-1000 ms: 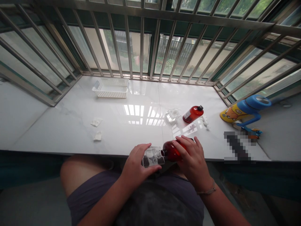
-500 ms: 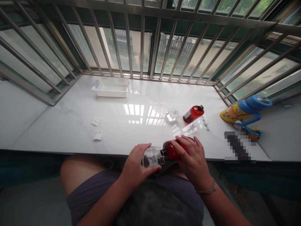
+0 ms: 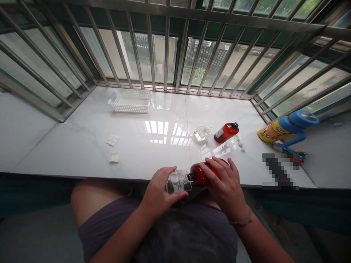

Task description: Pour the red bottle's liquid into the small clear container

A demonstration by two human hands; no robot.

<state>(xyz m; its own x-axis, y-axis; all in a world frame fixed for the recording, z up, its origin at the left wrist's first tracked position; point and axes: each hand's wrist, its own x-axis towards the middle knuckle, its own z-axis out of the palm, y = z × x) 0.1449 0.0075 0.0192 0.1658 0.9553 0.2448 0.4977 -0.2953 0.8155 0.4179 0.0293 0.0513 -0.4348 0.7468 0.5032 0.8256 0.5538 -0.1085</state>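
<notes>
At the near edge of the white marble table, above the person's lap, the left hand is closed around a small clear plastic container, fingers wrapped over its left side and thumb beneath. The right hand grips an amber-red bottle laid nearly on its side, its dark mouth touching the container's right edge. A thin bracelet circles the right wrist. Further out on the table, to the left, lie two small crumpled white scraps. To the right, past the hands, a second clear container sits just beside a second amber bottle with a black cap, lying tilted. A blue and yellow water bottle lies at the far right. Near the window bars stands a white slotted basket.
</notes>
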